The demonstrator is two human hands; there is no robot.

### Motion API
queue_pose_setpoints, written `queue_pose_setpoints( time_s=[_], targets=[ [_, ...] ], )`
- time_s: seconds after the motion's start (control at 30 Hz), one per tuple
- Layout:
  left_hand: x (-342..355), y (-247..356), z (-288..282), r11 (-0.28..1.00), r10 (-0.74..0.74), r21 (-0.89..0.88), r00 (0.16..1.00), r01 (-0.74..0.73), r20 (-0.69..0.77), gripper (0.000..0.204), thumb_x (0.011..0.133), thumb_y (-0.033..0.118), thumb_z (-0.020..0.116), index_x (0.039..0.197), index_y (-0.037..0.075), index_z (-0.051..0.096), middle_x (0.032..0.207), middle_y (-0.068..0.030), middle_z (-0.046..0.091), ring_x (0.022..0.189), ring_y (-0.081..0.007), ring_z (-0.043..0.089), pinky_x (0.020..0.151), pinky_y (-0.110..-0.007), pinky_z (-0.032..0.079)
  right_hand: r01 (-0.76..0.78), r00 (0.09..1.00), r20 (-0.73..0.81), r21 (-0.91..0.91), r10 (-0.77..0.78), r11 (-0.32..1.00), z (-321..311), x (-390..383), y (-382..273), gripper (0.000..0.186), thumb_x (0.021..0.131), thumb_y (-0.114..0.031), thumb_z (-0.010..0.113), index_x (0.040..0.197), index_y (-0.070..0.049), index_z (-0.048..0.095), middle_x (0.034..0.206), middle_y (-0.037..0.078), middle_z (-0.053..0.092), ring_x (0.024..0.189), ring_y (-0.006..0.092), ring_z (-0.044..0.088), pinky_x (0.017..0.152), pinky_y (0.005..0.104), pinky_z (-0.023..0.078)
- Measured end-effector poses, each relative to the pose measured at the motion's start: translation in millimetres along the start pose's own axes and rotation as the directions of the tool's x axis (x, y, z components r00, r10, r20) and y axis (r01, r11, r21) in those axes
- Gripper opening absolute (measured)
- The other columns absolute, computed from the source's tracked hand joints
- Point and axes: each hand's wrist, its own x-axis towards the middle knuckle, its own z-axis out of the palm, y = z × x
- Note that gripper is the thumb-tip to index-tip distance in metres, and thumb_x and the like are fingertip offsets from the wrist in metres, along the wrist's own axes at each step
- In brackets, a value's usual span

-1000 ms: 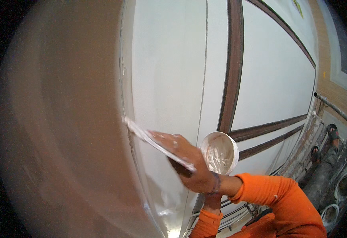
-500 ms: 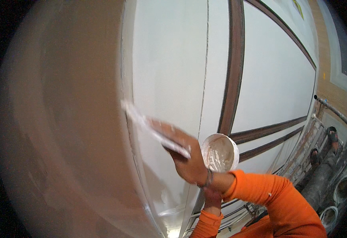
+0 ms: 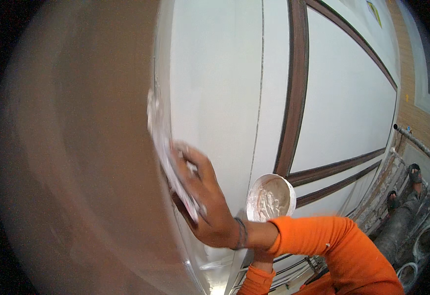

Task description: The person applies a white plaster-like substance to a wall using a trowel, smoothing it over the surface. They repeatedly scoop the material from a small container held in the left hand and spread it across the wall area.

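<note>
My right hand (image 3: 200, 196), smeared with white paste, grips a long putty-covered blade (image 3: 163, 145), blurred and held along the edge between a brown surface (image 3: 77, 147) and a white panelled wall (image 3: 215, 98). A white bucket (image 3: 270, 199) holding creamy paste is just right of that hand. Below the bucket, part of my left arm (image 3: 259, 280) in an orange sleeve shows behind my right forearm. My left hand's fingers are hidden, so I cannot tell whether they hold the bucket.
Dark wooden trim (image 3: 296, 93) frames the white panels. On the right, a metal pipe (image 3: 419, 142) runs beside worn planks (image 3: 379, 194), where grey-trousered legs (image 3: 399, 223) with sandalled feet show. Round open containers (image 3: 425, 241) stand at the lower right.
My right hand and the blade have swung left toward the brown surface's edge, the blade tip climbing and turning more upright. The bucket sits slightly lower in view.
</note>
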Motion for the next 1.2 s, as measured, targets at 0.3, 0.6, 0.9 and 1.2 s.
queue_pose_setpoints(
  time_s=[0.3, 0.6, 0.9, 1.2],
  targets=[
    [-2, -3, 66, 1.000, -0.002, -0.009, 0.998, 0.003, 0.062, 0.077, 0.096, 0.066, 0.037, 0.149, 0.010, 0.032, 0.148, -0.0111, 0.041, 0.133, -0.0321, 0.044, 0.111, -0.050, 0.037, -0.306, 0.946, -0.097, 0.042, 0.309, 0.951, -73, 20, 9, 0.042, 0.093, -0.002, 0.057, 0.135, 0.000, 0.052, 0.131, 0.020, 0.053, 0.118, 0.0249, 0.056, 0.102, 0.0383, 0.048],
    [4, -5, 31, 1.000, 0.000, 0.022, 1.000, 0.000, -0.026, 0.076, 0.094, 0.065, 0.045, 0.149, 0.014, 0.033, 0.150, -0.0108, 0.040, 0.137, -0.0325, 0.040, 0.113, -0.051, 0.033, 0.036, 0.999, -0.023, 0.027, -0.035, 0.999, -46, 35, 20, 0.042, 0.092, -0.003, 0.059, 0.134, -0.006, 0.056, 0.133, 0.015, 0.060, 0.124, 0.0302, 0.056, 0.106, 0.0414, 0.043],
    [-4, -4, 48, 0.854, -0.097, -0.455, 0.937, 0.251, 0.335, 0.080, 0.093, 0.071, 0.038, 0.151, 0.015, 0.030, 0.150, -0.0119, 0.039, 0.138, -0.0325, 0.037, 0.114, -0.052, 0.030, -0.294, 0.943, -0.127, 0.107, 0.306, 0.950, -68, 4, 8, 0.041, 0.091, -0.001, 0.060, 0.131, 0.000, 0.055, 0.128, 0.016, 0.061, 0.117, 0.0303, 0.059, 0.103, 0.0395, 0.044],
    [-1, -10, 28, 0.999, -0.009, -0.034, 0.986, 0.014, 0.169, 0.063, 0.100, 0.048, 0.048, 0.144, 0.005, 0.039, 0.148, -0.0169, 0.043, 0.134, -0.0334, 0.043, 0.116, -0.052, 0.028, 0.164, 0.980, -0.081, -0.170, -0.179, 0.972, -24, 49, -9, 0.056, 0.088, -0.002, 0.057, 0.142, -0.003, 0.046, 0.144, 0.019, 0.048, 0.122, 0.0382, 0.052, 0.102, 0.0454, 0.042]
  ],
)
